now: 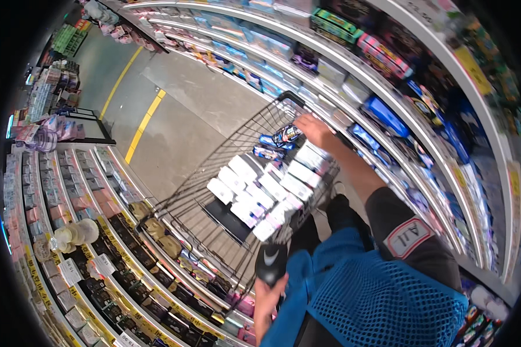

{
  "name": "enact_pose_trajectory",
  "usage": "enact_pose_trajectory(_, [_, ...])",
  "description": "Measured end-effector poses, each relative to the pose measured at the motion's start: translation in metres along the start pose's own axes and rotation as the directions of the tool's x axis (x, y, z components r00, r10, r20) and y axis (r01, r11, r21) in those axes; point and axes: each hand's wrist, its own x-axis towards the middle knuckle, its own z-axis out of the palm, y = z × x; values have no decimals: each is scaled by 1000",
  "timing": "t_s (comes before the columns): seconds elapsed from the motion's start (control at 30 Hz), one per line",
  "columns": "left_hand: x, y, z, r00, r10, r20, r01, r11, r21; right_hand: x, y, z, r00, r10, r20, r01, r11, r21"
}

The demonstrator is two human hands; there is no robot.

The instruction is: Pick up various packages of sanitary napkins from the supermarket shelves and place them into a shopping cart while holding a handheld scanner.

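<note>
A black wire shopping cart (pixel 185 191) stands in front of me in the aisle. My right hand (pixel 315 128) is at the cart's far right rim, its fingers bent over the edge beside blue and black packs (pixel 285 135) inside. Lower down, close to my body, my left hand (pixel 268 294) is wrapped round a black handheld scanner (pixel 271 263) with a rounded head. Many small white boxes (pixel 272 186) fill the cart's middle and near part. Near them lies a flat black panel (pixel 227 218) in the cart.
Tall shelves with blue packs (pixel 386 115) run close along my right. Lower shelves (pixel 107 254) with small goods and price strips curve along the left, where a round clear container (pixel 75 234) sticks out. Grey floor with a yellow line (pixel 146 124) lies beyond the cart.
</note>
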Motion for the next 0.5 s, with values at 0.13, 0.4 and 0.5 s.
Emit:
enact_pose_trajectory(0.13, [-20, -43, -21, 964, -85, -251, 91, 996, 14, 30, 5, 80, 935, 342, 94, -336, 939, -78])
enact_pose_trajectory(0.4, [-16, -156, -19, 988, -20, -155, 16, 999, -29, 23, 17, 181, 563, 617, 550, -796, 584, 160])
enact_pose_trajectory(0.5, [-20, -139, -9, 985, -43, -166, 29, 996, -89, 28, 10, 162, 512, 463, 724, -755, 644, 123])
